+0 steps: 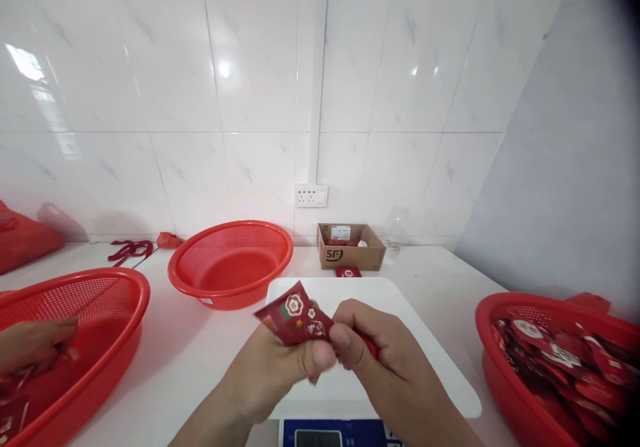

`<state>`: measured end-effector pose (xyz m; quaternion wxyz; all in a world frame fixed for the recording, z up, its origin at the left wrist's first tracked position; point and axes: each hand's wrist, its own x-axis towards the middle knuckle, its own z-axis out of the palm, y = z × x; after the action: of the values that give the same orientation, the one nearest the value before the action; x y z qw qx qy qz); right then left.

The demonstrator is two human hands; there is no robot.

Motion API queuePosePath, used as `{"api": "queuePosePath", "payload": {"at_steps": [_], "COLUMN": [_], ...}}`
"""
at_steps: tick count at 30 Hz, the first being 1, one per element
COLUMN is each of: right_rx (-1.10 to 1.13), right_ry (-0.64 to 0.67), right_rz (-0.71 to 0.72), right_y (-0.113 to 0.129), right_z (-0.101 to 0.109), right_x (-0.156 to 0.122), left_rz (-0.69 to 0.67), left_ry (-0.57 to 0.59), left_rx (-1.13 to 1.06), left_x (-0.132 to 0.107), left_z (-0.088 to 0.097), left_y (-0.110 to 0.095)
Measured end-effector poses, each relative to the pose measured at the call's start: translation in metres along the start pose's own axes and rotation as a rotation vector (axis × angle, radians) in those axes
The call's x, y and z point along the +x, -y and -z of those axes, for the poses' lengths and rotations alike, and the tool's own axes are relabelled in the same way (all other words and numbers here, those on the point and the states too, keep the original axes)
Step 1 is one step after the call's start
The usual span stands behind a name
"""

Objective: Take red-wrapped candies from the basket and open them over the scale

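Note:
A dark red pouch point(294, 314) with printed flowers is held up in front of me over a white tray-like platform point(350, 400). My left hand point(277, 370) is closed around the pouch's lower part, thumb on top. Thumb and fingers of my right hand point(383, 350) pinch its right end, where the pouch looks twisted or folded. Part of the pouch is hidden behind my fingers. Below the platform sits a blue panel with a grey display point(318, 438), like a scale's.
At right stands a red basket point(493, 367) full of red packets. A red colander point(230, 294) is behind left. Another person's hand point(37, 347) reaches into a red basket point(135, 300) at left. A cardboard box point(357, 258) and clear bottle point(394, 237) stand near the wall.

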<state>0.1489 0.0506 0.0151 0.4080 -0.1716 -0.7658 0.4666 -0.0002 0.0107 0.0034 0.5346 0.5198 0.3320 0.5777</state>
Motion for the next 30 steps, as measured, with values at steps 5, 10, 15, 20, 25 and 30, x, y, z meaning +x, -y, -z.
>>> {"api": "queuePosePath", "payload": {"at_steps": [5, 10, 15, 20, 25, 30], "right_rx": [-0.219, -0.137, -0.099, -0.006, 0.071, 0.121], "right_ry": [-0.140, -0.207, -0.200, -0.251, -0.346, -0.307], "right_rz": [0.113, 0.065, 0.163, 0.052, -0.161, -0.171], "right_y": [-0.008, -0.017, -0.015, -0.006, 0.001, 0.002], "right_z": [0.001, 0.008, 0.011, 0.008, 0.003, -0.002], "right_x": [0.000, 0.002, 0.006, 0.005, 0.004, 0.002], "left_rz": [-0.091, 0.048, 0.282, 0.153, -0.201, -0.223], "left_ry": [-0.186, -0.234, -0.080, -0.217, -0.310, -0.277], "left_rx": [-0.211, -0.510, -0.558, -0.364, 0.030, 0.280], "left_x": [0.006, 0.003, 0.002, 0.004, -0.003, -0.009], "left_z": [-0.004, -0.003, -0.005, -0.011, -0.014, -0.013], "left_y": [-0.001, -0.010, -0.004, 0.003, 0.001, 0.002]}}
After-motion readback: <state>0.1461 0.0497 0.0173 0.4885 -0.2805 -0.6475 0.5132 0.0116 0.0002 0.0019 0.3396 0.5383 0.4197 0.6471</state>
